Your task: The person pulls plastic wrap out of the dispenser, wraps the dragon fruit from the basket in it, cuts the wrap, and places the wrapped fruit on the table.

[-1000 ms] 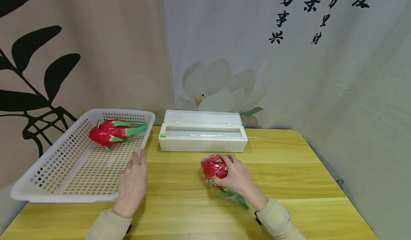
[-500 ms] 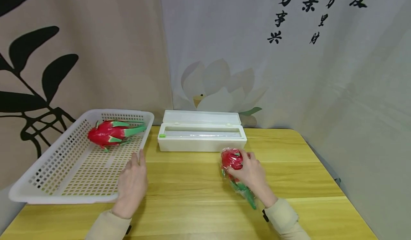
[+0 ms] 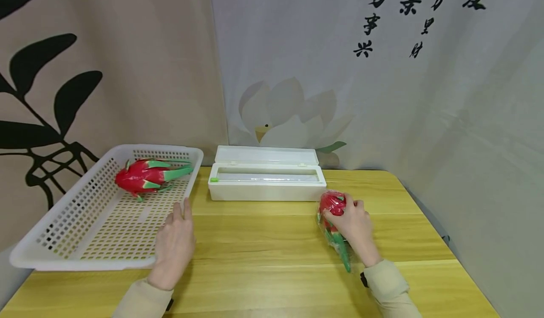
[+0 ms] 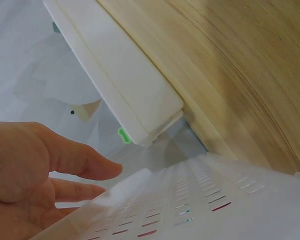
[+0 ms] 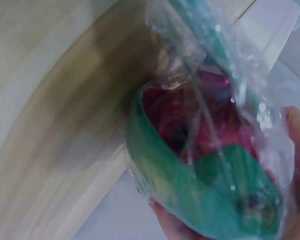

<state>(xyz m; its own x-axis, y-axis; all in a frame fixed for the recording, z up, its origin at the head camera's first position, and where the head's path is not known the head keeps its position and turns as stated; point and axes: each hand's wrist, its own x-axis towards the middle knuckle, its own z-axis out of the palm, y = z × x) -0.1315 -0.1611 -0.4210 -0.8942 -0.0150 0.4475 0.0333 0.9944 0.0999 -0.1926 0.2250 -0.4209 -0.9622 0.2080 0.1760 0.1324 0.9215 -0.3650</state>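
My right hand (image 3: 353,223) grips a dragon fruit (image 3: 333,204) wrapped in clear plastic film, at the right part of the table. In the right wrist view, its green scales and crinkled film (image 5: 205,185) fill the middle. My left hand (image 3: 175,242) lies by the right rim of a white perforated basket (image 3: 95,264), fingers straight. The left wrist view has that thumb (image 4: 85,159) held apart from the basket wall (image 4: 270,205), with part of the fingers hidden behind the wall. Inside the basket, toward the back, lies another dragon fruit (image 3: 144,176).
A white cling film box (image 3: 267,194) with its lid up and a green slider at its left end stands at the back middle of the wooden table (image 3: 255,261). Behind the table hangs a printed cloth (image 3: 289,39).
My right hand has moved to the right with the wrapped dragon fruit, from in front of the box to past its right end. The left hand stays at the basket.
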